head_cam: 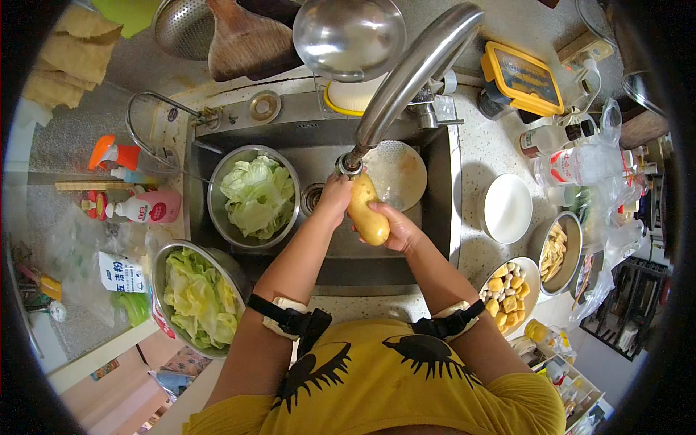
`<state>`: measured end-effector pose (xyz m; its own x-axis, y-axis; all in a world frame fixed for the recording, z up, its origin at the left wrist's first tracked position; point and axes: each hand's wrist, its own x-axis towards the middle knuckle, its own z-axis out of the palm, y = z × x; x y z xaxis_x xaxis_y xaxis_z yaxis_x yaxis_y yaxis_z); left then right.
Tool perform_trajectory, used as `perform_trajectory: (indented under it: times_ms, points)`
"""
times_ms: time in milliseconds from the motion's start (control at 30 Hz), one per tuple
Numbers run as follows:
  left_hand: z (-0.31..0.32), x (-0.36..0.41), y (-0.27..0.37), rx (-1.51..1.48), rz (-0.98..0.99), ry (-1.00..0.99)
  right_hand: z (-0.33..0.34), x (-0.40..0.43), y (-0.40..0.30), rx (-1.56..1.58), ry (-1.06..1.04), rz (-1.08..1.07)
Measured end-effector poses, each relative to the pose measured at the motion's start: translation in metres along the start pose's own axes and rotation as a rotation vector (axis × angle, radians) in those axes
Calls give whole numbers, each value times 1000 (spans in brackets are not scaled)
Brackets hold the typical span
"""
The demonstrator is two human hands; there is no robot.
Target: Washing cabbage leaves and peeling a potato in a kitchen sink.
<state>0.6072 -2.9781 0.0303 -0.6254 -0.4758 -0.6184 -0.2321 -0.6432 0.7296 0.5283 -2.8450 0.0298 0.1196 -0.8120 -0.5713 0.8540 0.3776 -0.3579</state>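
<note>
My right hand (399, 227) grips a long yellow potato (368, 212) from its right side, thumb on top. Against the potato's upper left side lies my left hand (338, 197), its fingers partly hidden by the faucet's spray head (349, 165). Both hands are above a stainless steel sink (348, 266), directly below the curved faucet (402, 70). Behind the potato, a pale round perforated strainer or dish (399, 174) rests in the basin. At the sink's left sits a metal bowl (213, 217) of lettuce leaves (258, 196), beside the drain (311, 199).
Left of the sink stand another metal bowl (157, 272) of lettuce, a pink bottle (157, 206) and an orange-topped spray bottle (117, 152). On the right counter are a white bowl (509, 209), a bowl of cut yellow and white pieces (530, 272) and a yellow-lidded container (522, 76).
</note>
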Motion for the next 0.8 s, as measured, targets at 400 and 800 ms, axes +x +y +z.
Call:
perform_trajectory:
  times_ms: [400,800]
  points:
    - [5,-15,11,-18,96,-155,-17,2,-11,129,-180,-3]
    - [-18,35,-25,-143,170,361,20,6,9,-116,480,-194]
